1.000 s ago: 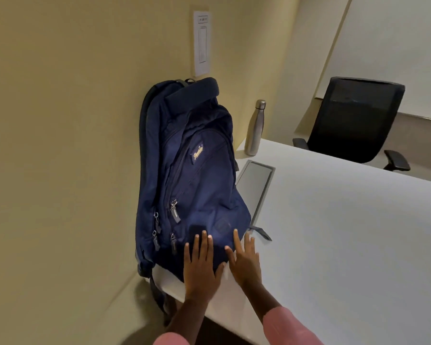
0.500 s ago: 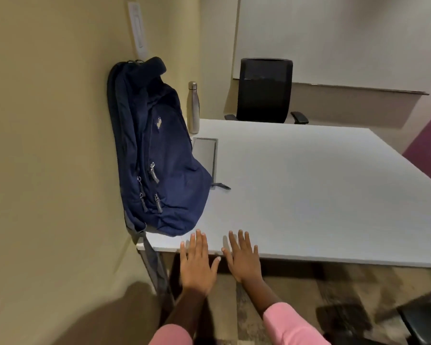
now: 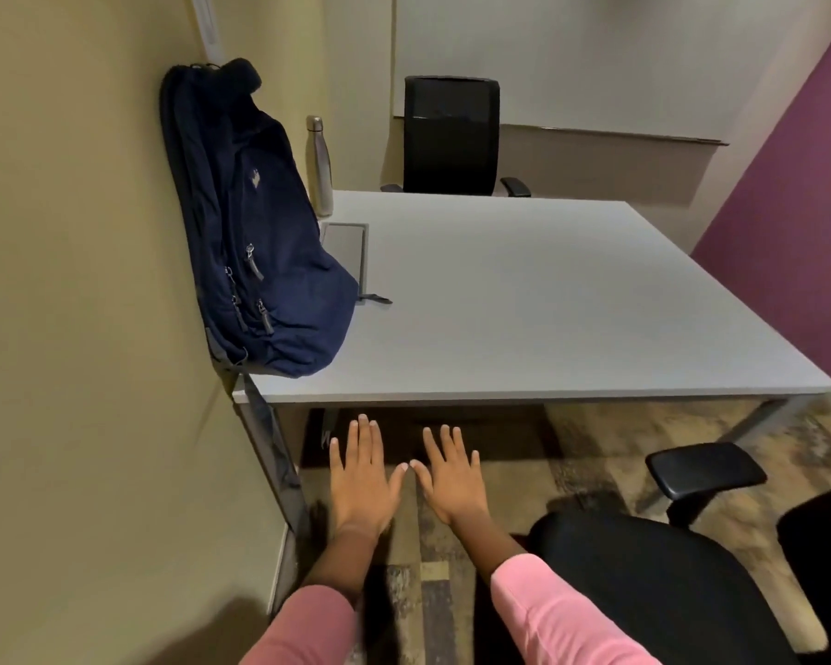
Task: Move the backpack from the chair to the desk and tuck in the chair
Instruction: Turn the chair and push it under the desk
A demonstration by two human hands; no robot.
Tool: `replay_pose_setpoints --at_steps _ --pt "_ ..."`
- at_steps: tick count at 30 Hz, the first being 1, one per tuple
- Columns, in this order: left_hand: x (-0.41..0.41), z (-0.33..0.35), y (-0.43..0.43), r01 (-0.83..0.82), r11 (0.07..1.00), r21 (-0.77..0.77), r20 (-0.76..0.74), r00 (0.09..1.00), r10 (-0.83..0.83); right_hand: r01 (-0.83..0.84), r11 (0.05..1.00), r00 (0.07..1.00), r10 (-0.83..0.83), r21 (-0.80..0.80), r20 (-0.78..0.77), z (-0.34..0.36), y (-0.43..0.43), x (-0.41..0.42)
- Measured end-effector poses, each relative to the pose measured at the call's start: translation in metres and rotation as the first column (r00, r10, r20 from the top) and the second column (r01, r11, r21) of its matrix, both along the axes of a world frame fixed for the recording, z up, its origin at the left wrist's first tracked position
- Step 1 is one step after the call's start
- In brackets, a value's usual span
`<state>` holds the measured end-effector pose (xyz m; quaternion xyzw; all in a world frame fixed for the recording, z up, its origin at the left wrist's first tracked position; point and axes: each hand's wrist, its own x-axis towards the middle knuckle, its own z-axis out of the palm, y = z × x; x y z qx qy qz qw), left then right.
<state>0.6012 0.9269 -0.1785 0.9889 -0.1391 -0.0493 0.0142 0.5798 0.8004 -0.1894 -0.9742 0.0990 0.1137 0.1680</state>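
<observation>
Desk [image 3: 548,300] fills most of my view, a big pale grey top pushed up against the yellow wall [image 3: 78,280] on my left side. Purple wall [image 3: 797,151] closes the right. Patterned brown floor [image 3: 596,453] shows below the near desk edge.

Backpack [image 3: 260,232], navy, sits on the desk at the near left corner, upright and leaning back on the yellow wall, zips facing me, one strap end trailing onto the desktop. So it's on the desk, off the chair.

Chair [image 3: 653,587], black, is at lower right, seat close under me and one armrest sticking up beside it; it stands out from the desk, not tucked in. I see bare floor between it and the desk edge. A second black chair [image 3: 449,136] stands at the far side of the desk, well apart.

A grey panel [image 3: 349,252] is set flat in the desktop just right of the backpack, partly hidden by the bag. A steel bottle [image 3: 318,165] stands upright behind the backpack near the wall; I can't tell if it touches the bag.

My left hand [image 3: 361,477] and right hand [image 3: 452,477] hang side by side in front of the desk edge, palms down, fingers spread and relaxed, gripping nothing, thumb tips almost meeting. Pink sleeves [image 3: 548,611] on both arms.
</observation>
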Motion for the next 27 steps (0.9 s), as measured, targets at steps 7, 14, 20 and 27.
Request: replay_pose_setpoints --at_steps 7,14,20,27 --pt "-0.081 -0.004 -0.018 -0.074 0.997 -0.017 -0.015 0.997 0.074 -0.069 0.998 0.998 0.069 -0.005 0.002 -0.006 -0.018 -0.075" --pt "-0.168 -0.013 -0.033 -0.102 0.995 0.015 -0.045 0.994 0.102 -0.11 0.994 0.993 0.11 0.0 -0.047 -0.02 -0.033 -0.157" --pt "-0.221 -0.014 -0.035 -0.086 0.996 0.038 -0.046 0.995 0.087 -0.108 0.994 0.993 0.108 0.0 -0.054 -0.02 -0.042 -0.208" --pt "-0.276 -0.013 -0.036 -0.044 0.998 0.046 -0.026 0.999 0.045 -0.086 0.996 0.996 0.086 0.018 -0.036 -0.017 -0.041 -0.259"
